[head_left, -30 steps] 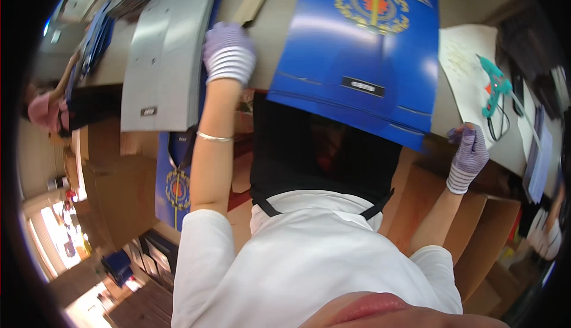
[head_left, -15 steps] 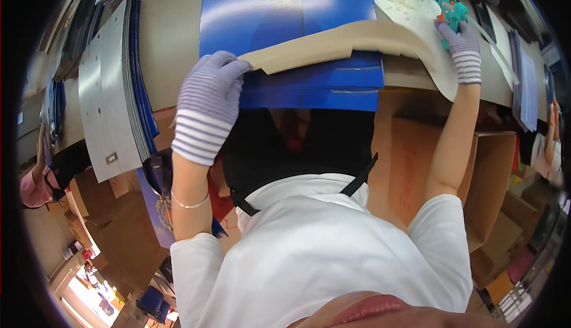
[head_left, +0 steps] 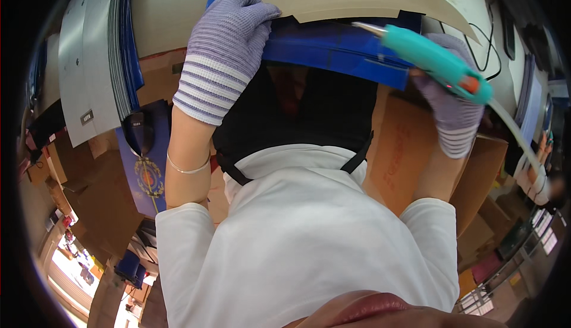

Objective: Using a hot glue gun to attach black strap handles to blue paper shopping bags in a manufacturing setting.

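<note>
My left hand (head_left: 229,48), in a lilac-and-white striped knit glove, pinches the left end of a tan cardboard strip (head_left: 351,7). The strip is notched along its near edge and runs across a glossy blue printed board (head_left: 333,51) at the table's front edge. In my right hand (head_left: 446,108), gloved alike, is a teal glue gun (head_left: 419,54), its metal nozzle pointing left just below the strip. A pale glue stick (head_left: 513,124) trails from the gun's back end. The gun hides part of my right fingers, and motion blurs them.
Grey boards with blue sheets (head_left: 98,48) stand stacked at the left table edge. More pale and blue sheets (head_left: 528,90) lie at the right. A black cord (head_left: 492,45) loops on the table. An open cardboard box (head_left: 482,167) stands below, right of my lap.
My right hand has brought the glue gun from the far right of the table, left and nearer, to the strip. My left hand still holds the strip's end; the view has shifted.
</note>
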Demonstrator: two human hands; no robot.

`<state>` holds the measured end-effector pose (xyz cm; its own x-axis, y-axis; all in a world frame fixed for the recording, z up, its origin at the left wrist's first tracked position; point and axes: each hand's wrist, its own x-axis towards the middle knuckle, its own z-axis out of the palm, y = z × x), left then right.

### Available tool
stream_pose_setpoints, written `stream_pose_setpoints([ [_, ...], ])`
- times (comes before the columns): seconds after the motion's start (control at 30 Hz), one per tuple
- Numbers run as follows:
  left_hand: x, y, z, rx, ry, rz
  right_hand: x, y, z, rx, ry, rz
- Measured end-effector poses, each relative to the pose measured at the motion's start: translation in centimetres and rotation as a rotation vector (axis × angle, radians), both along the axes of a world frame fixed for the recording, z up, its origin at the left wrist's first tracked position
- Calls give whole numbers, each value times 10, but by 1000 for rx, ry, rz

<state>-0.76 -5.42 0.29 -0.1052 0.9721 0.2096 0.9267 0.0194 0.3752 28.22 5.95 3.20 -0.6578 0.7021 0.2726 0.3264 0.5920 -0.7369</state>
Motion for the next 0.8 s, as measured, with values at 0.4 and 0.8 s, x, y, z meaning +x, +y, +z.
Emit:
stream_pose_setpoints([
  [0.4, 6, 2, 0, 40, -29, 8, -56, -30, -13, 328, -132, -103],
  [0.8, 7, 2, 1, 35, -38, -4, -37, -34, -10, 272, 11, -113],
])
